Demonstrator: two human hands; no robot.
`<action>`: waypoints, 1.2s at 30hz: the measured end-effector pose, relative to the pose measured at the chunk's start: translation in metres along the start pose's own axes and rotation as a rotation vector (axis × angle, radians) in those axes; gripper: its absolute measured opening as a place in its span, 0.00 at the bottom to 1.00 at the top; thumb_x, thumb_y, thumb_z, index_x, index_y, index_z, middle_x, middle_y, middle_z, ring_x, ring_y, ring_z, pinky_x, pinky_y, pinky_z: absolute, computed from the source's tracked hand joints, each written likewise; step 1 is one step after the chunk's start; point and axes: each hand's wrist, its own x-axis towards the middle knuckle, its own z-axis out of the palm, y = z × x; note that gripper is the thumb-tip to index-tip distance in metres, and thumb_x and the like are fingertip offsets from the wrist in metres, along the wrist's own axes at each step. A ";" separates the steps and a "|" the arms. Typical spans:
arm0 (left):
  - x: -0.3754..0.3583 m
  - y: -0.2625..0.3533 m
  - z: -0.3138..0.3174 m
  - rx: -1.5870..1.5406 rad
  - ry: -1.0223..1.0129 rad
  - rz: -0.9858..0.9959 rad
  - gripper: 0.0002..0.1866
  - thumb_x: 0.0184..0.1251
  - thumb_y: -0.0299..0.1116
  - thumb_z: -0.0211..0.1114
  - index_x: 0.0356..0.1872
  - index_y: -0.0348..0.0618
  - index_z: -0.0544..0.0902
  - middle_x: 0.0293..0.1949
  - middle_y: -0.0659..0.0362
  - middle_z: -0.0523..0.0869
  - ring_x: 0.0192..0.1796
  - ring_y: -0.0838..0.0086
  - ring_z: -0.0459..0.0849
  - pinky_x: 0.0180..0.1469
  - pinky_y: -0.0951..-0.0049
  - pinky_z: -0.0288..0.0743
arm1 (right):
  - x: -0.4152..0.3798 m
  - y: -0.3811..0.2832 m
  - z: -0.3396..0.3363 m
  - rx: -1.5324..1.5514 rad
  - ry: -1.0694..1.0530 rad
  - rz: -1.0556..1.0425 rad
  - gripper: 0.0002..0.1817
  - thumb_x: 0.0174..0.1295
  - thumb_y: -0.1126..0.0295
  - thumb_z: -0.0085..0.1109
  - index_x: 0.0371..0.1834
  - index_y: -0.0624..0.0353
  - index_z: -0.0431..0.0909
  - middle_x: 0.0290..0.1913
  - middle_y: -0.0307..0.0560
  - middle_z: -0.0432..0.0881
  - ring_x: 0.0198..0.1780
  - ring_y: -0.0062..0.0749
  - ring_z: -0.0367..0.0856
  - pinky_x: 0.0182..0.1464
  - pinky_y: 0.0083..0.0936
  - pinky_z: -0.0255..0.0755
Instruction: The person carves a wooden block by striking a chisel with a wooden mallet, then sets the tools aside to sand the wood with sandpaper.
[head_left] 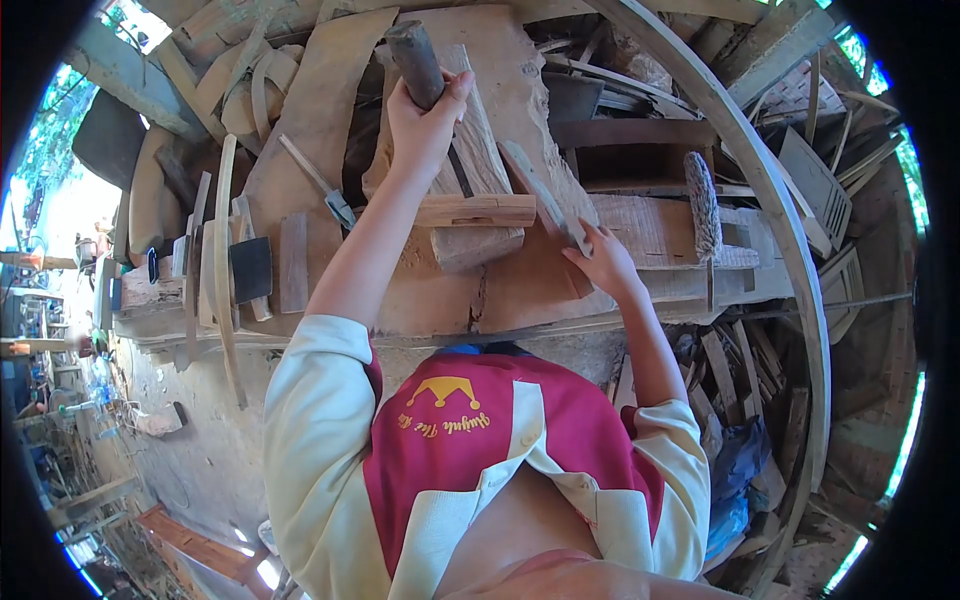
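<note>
My left hand [430, 125] is wrapped round a thick, dark cylindrical bar [415, 62], whose upper end sticks out beyond the fist. Below that fist lies a long, pale wooden block [480, 135] with a dark narrow strip along its face. Across the block's near part sits a short wooden crosspiece [480, 210]. To the right, my right hand [605, 262] pinches the near end of a slim wooden strip [540, 190], which slants away to the upper left. The strip's tip at the fingers is partly covered.
The rough plank bench [400, 285] carries a clamp-like tool [338, 208], a dark square plate [251, 270] and upright wood pieces on the left. A bristly brush [703, 205] stands at right. A long curved wooden strip [790, 240] arches past the right side. Scrap wood lies behind and below.
</note>
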 end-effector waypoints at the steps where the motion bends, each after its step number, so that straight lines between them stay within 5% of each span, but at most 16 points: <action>1: 0.001 0.001 0.001 0.006 -0.026 0.007 0.10 0.55 0.27 0.66 0.27 0.40 0.70 0.20 0.65 0.70 0.20 0.80 0.68 0.24 0.80 0.60 | 0.002 -0.004 0.000 0.000 0.000 0.001 0.34 0.53 0.52 0.56 0.60 0.60 0.62 0.49 0.61 0.73 0.47 0.52 0.74 0.49 0.36 0.68; 6: 0.003 -0.006 0.002 -0.001 -0.054 0.001 0.10 0.55 0.27 0.66 0.27 0.40 0.70 0.20 0.65 0.71 0.20 0.80 0.69 0.23 0.80 0.60 | 0.027 -0.045 -0.003 0.128 0.273 -0.316 0.35 0.49 0.55 0.61 0.60 0.59 0.63 0.54 0.60 0.69 0.53 0.51 0.70 0.52 0.34 0.66; 9: 0.005 -0.008 0.003 0.006 -0.071 0.009 0.10 0.55 0.27 0.66 0.28 0.40 0.70 0.20 0.65 0.71 0.20 0.80 0.69 0.23 0.81 0.60 | 0.042 -0.064 0.004 0.274 0.203 -0.376 0.32 0.49 0.58 0.62 0.58 0.59 0.65 0.51 0.58 0.72 0.52 0.50 0.71 0.51 0.34 0.67; 15: 0.008 -0.007 0.004 0.036 -0.085 -0.002 0.11 0.55 0.28 0.66 0.28 0.40 0.70 0.20 0.64 0.71 0.19 0.80 0.69 0.23 0.81 0.61 | 0.049 -0.070 0.010 0.329 0.150 -0.370 0.26 0.51 0.59 0.61 0.52 0.59 0.71 0.43 0.57 0.77 0.45 0.51 0.75 0.48 0.34 0.68; 36: 0.008 -0.022 0.017 0.315 -0.104 0.039 0.16 0.50 0.39 0.69 0.24 0.40 0.71 0.16 0.65 0.73 0.18 0.83 0.71 0.22 0.79 0.64 | 0.047 -0.075 0.003 0.346 0.069 -0.332 0.28 0.51 0.65 0.62 0.57 0.56 0.69 0.47 0.55 0.74 0.48 0.45 0.73 0.51 0.30 0.66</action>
